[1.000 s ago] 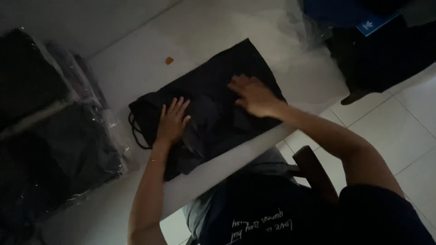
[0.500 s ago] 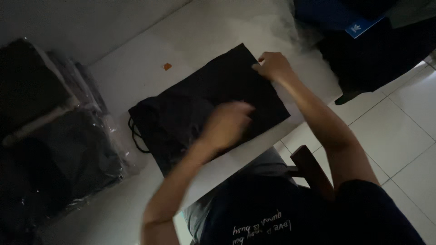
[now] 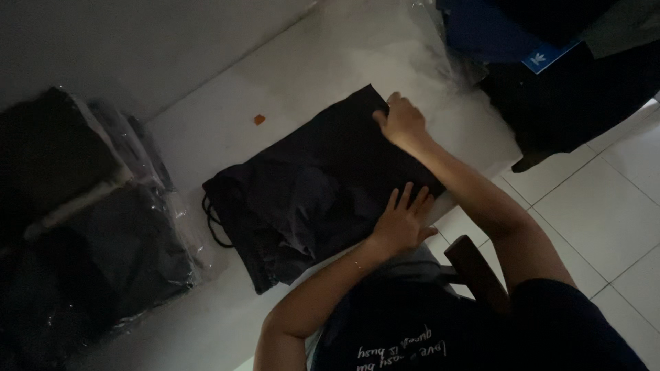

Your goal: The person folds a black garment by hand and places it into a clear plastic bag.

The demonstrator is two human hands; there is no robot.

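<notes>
A black garment (image 3: 309, 192) with a drawstring loop at its left end lies folded flat on a white surface (image 3: 323, 75). My left hand (image 3: 402, 221) rests flat on the garment's near right edge, fingers spread, holding nothing. My right hand (image 3: 402, 122) is at the garment's far right corner, fingers curled onto the cloth's edge. Both forearms reach in from the lower part of the view.
Stacks of dark garments in clear plastic bags (image 3: 89, 227) lie at the left. More bagged dark and blue items (image 3: 550, 62) sit at the upper right. A small orange scrap (image 3: 259, 119) lies beyond the garment. White floor tiles (image 3: 605, 206) are at the right, with a brown wooden piece (image 3: 474, 271) near my body.
My right hand stayed at the far right corner of the garment. My left hand moved from the middle of the cloth to its near right edge and now lies flat.
</notes>
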